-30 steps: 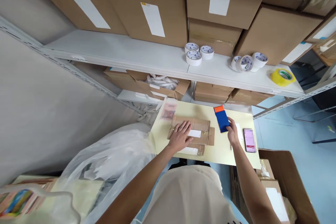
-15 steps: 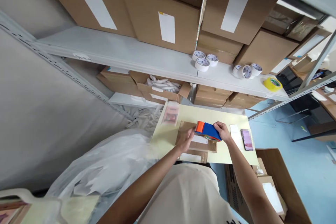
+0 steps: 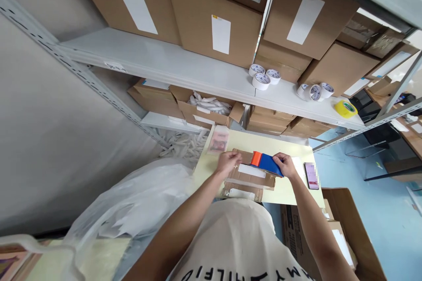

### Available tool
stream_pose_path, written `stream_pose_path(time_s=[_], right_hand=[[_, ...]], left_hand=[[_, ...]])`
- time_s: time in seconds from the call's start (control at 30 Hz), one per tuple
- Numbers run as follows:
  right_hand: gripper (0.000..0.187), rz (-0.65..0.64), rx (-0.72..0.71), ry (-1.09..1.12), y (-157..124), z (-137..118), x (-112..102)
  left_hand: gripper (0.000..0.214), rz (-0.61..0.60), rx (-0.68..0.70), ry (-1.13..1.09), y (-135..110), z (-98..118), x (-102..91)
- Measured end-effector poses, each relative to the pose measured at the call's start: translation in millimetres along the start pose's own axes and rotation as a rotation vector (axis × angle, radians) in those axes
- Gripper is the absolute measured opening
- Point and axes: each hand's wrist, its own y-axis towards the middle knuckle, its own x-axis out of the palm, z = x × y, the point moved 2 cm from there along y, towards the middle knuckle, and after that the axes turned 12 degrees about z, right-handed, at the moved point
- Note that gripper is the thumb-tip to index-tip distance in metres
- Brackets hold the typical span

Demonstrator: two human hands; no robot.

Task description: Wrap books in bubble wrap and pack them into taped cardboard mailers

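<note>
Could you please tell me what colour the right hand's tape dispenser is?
The tape dispenser is blue, orange at one end, as the head view shows.

Reference: 12 o'clock is the top of the head view. The left hand, laid flat on the cardboard package one second ago, has left that position; its fingers are now drawn together at the package's 10 o'clock corner. The right hand has carried the tape dispenser toward 9 o'clock, from above the counter to above the package. The dispenser's orange end, previously directed toward 12 o'clock, now points to 9 o'clock. Half a second ago the left hand was at this end; a gap now separates them. Lettering on the garment has come into fuller view at 6 o'clock.
</note>
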Motion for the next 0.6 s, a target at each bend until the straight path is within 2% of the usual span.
stream_pose_path(time_s=[0.1, 0.2, 0.33, 0.43, 0.53, 0.6], right_hand=[[0.045, -0.006, 0.015, -0.071, 0, 5, -15], [0.043, -0.018, 0.004, -0.15, -2, 9, -20], [0.043, 0.006, -0.031, -0.227, -4, 9, -13], [0.042, 0.02, -0.04, -0.23, -4, 8, -11], [0.042, 0.02, -0.017, -0.208, -4, 9, -11], [0.042, 0.016, 0.005, -0.188, -5, 11, -12]], left_hand=[[0.021, 0.102, 0.023, 0.069, 15, -2, -44.2], [0.021, 0.135, 0.046, 0.162, 23, -16, -63.5], [0.018, 0.152, 0.147, 0.291, 23, -36, -50.4], [0.008, 0.179, 0.235, 0.38, 22, -41, -40.2], [0.038, 0.234, 0.294, 0.428, 22, -42, -38.8], [0.052, 0.229, 0.327, 0.431, 20, -46, -37.0]])
